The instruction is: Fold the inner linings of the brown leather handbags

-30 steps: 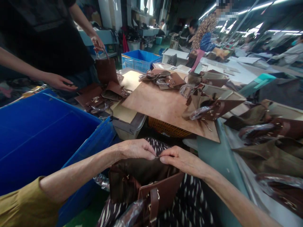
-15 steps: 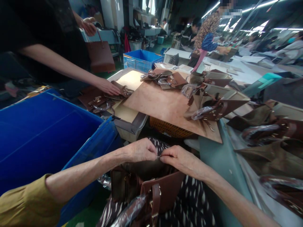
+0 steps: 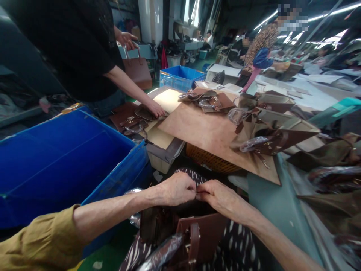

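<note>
On my lap rests a brown handbag [image 3: 207, 229] with an olive-brown inside, gold metal fittings and a handle wrapped in clear plastic film [image 3: 165, 252]. My left hand [image 3: 180, 189] is closed in a pinch at the bag's far upper edge. Opposite it, my right hand [image 3: 216, 194] pinches there too, its fingertips almost touching the left ones. A tiny bit between the fingertips is too small to name. The fingers hide part of that edge, and the bag's inside is dark.
A large blue bin [image 3: 56, 158] stands at my left. Ahead, a brown board [image 3: 194, 128] carries several handbags [image 3: 270, 131]. Across from me, a co-worker's hand [image 3: 156, 109] touches a bag piece; their other hand holds a brown bag [image 3: 138, 73]. More bags lie at right.
The view has swung left, so things sit farther right and lower. My hands keep their pinch at the bag, fingertips closer together. The co-worker's hand has shifted along the bag piece.
</note>
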A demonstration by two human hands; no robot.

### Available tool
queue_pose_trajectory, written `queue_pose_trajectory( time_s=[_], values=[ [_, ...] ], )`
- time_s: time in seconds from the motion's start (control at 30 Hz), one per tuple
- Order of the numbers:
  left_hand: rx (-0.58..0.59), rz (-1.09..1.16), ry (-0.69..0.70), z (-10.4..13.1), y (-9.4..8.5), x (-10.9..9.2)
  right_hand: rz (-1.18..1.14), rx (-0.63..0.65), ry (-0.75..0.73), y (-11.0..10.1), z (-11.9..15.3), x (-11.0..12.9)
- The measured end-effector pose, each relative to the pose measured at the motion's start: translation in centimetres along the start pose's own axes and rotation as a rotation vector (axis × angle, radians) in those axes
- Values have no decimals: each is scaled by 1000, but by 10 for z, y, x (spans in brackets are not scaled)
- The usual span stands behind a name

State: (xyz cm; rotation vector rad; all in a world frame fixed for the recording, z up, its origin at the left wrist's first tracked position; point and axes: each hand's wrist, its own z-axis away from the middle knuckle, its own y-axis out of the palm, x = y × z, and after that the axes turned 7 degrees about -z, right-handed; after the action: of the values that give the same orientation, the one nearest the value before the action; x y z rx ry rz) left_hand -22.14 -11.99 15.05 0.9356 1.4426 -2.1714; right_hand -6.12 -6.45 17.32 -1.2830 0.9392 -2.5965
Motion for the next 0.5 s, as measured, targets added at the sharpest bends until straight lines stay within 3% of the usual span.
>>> queue_pose_trajectory(
  time_s=[0.17, 0.3, 0.4, 0.5],
  values=[
    [102, 130, 2, 5, -19, 14, -28, 13, 2, 1, 0, -5],
    [164, 231, -142, 18, -32, 33, -6, 6, -2, 1, 2, -7],
    [202, 265, -202, 26, -28, 41, -12, 25, 13, 0, 1, -6],
    [165, 233, -150, 27, -20, 41, -24, 30, 52, -1, -1, -4]
  ],
)
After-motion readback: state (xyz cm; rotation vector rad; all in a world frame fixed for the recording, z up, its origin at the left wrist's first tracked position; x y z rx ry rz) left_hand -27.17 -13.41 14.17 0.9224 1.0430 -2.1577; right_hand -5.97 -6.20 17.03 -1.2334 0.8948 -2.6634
